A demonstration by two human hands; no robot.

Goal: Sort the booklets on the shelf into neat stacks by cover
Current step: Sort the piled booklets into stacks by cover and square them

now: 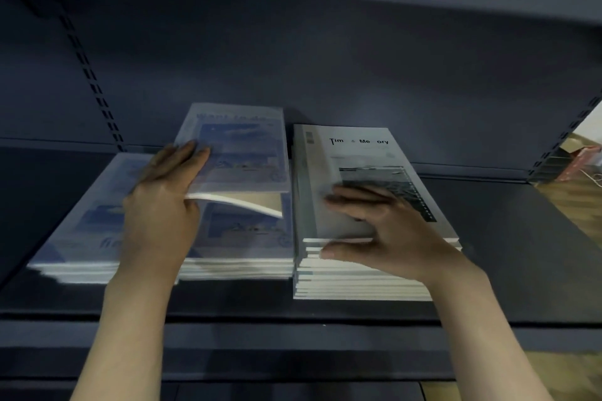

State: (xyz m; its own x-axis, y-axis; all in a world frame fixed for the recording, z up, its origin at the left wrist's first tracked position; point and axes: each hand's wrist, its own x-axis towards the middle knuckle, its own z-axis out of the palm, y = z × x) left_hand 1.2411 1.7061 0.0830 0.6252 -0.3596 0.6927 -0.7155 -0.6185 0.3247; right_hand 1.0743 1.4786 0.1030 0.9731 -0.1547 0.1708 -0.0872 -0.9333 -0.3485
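On the dark shelf lie two blue-cover booklet stacks side by side and, to their right, a grey-cover stack titled "Time & Memory". My left hand holds one blue-cover booklet by its left edge, lifted and tilted above the blue stacks, fingers on top and thumb beneath. My right hand lies with spread fingers on the top grey booklet, thumb against the stack's front edge. The left blue stack is partly hidden by my left arm.
The shelf's back panel and the shelf above close in the space. Slotted uprights stand at left and right. Beyond the right upright are a wooden floor and some packaged items.
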